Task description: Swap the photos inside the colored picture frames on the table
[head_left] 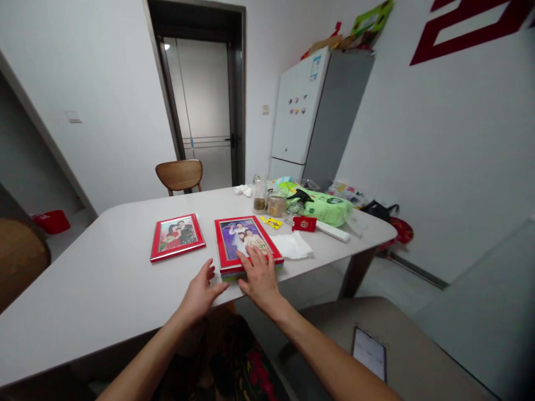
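Observation:
A red picture frame [220,245] with a photo of people in wedding dress lies on top of a stack near the table's front edge; greenish edges show beneath it. My right hand [259,275] rests on the frame's lower right part, fingers spread over the photo and thumb at the front edge. Just left of the stack's near corner is my left hand [203,289], its fingers apart and holding nothing. Farther left, a second red picture frame [178,238], with a photo of two people, lies flat on the table.
Right of the stack are a white tissue [292,245], a small red booklet [304,224], a yellow packet [272,223], glass jars [259,195] and a green wipes package [330,208]. A phone [369,353] lies on the seat at lower right. A wooden chair [179,174] stands behind the table [104,278].

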Demonstrator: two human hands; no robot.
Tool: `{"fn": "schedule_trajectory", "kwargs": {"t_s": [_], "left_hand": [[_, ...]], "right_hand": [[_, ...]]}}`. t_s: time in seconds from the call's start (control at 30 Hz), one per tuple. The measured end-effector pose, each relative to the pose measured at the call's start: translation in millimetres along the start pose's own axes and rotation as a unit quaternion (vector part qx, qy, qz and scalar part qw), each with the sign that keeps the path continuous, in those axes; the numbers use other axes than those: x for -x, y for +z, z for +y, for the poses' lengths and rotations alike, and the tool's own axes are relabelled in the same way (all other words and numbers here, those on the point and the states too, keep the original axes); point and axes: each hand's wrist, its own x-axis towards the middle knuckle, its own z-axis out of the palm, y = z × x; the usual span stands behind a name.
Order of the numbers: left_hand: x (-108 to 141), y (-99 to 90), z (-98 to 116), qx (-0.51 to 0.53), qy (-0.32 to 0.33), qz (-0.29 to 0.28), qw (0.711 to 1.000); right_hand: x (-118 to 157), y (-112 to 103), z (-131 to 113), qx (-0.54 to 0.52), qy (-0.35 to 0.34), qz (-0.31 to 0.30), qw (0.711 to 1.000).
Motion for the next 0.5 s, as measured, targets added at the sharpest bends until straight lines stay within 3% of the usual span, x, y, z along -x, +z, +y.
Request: {"fn": "schedule_trajectory", "kwargs": {"t_s": [0.13,0.23,0.33,0.5], "left_hand": [[-4,25.8,1,-0.043,0.029,0.006,0.999],[-19,26.3,3,-0.074,0.022,0.005,0.997],[-36,5.1,5,-0.143,0.021,0.012,0.989],[-63,-53.7,0,-0.298,0.037,0.061,0.952]], "right_hand": [[-3,9,23,0.008,-0.013,-0.024,1.000],[-18,13,29,0.013,-0.011,-0.029,0.999],[-33,18,32,0.016,-0.013,-0.034,0.999],[-40,20,31,0.008,-0.028,-0.013,0.999]]}}
